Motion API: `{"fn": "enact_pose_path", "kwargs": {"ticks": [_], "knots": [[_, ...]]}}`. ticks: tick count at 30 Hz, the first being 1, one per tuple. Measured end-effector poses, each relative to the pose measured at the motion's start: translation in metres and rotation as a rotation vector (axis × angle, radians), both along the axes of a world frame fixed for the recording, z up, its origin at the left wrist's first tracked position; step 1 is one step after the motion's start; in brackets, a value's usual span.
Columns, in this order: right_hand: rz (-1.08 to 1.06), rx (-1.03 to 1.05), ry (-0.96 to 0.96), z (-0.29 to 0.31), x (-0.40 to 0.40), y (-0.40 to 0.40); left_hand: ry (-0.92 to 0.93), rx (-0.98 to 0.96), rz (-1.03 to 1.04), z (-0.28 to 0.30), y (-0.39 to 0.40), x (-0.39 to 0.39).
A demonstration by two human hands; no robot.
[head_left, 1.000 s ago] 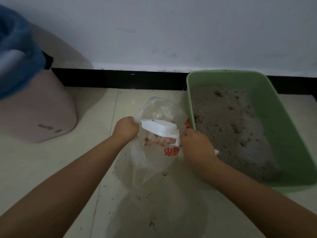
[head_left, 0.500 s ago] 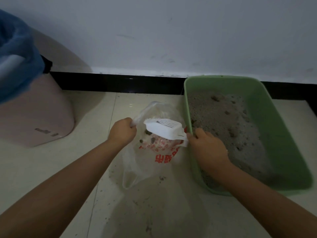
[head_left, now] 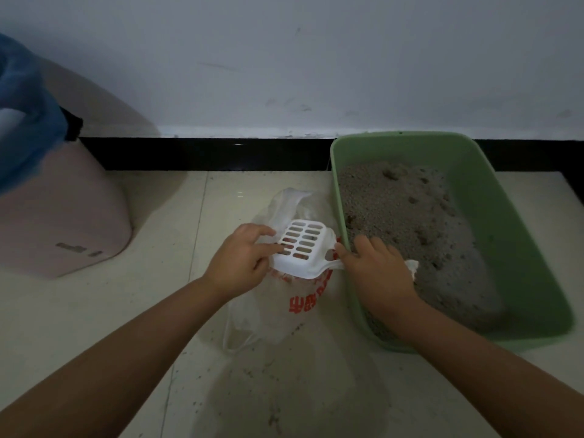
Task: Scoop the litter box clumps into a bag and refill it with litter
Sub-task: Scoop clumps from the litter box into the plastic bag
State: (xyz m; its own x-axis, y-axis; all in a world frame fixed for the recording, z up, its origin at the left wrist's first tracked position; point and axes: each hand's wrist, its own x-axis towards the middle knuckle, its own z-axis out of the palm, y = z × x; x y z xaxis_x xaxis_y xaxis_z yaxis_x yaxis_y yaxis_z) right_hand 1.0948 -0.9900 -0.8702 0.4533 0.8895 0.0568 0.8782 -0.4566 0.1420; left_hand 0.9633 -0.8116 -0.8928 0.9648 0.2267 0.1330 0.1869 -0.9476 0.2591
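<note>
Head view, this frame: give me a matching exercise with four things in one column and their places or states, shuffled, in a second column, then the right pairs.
Things:
1. white slotted scoop
2. clear plastic bag with red print
3. green litter box
4. pink bin with blue liner

Places or states:
A. on the floor at far left
B. held by its handle in the right hand, over the bag
C. against the black baseboard, holding grey litter
D. on the tiles beside the box, its edge gripped by the left hand

Pairs: 1-B, 2-D, 3-C, 4-A
</note>
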Motion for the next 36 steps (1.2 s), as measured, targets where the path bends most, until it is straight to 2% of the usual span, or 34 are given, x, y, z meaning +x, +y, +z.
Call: {"fn": "enact_pose_path", "kwargs": {"ticks": [7,11,13,15,18,23,26,31,36], "knots": [[-0.04,-0.031,0.099,0.008,0.002,0.004,-0.035,0.001,0.049,-0.003,0.007,-0.005],[-0.099,-0.067,0.267,0.027,0.012,-0.012,-0.161,0.064,0.113,0.009,0.012,0.006],[-0.195,-0.063,0.368,0.036,0.024,-0.028,-0.259,0.095,0.125,0.015,0.005,0.017],[-0.3,-0.001,0.401,0.046,0.038,-0.049,-0.334,0.096,0.076,0.019,-0.009,0.034],[-0.562,-0.038,0.44,0.057,0.06,-0.085,-0.374,0.062,-0.095,0.015,-0.037,0.062],[-0.859,-0.35,0.52,0.064,0.081,-0.143,-0.186,0.09,-0.374,-0.013,-0.077,0.093],[-0.963,-0.372,0.672,0.057,0.085,-0.161,-0.154,0.082,-0.401,-0.028,-0.079,0.102],[-0.807,-0.357,0.649,0.034,0.088,-0.147,-0.277,-0.004,-0.343,-0.041,-0.079,0.1],[-0.675,-0.326,0.6,0.002,0.102,-0.131,-0.431,-0.013,-0.432,-0.049,-0.081,0.093]]}}
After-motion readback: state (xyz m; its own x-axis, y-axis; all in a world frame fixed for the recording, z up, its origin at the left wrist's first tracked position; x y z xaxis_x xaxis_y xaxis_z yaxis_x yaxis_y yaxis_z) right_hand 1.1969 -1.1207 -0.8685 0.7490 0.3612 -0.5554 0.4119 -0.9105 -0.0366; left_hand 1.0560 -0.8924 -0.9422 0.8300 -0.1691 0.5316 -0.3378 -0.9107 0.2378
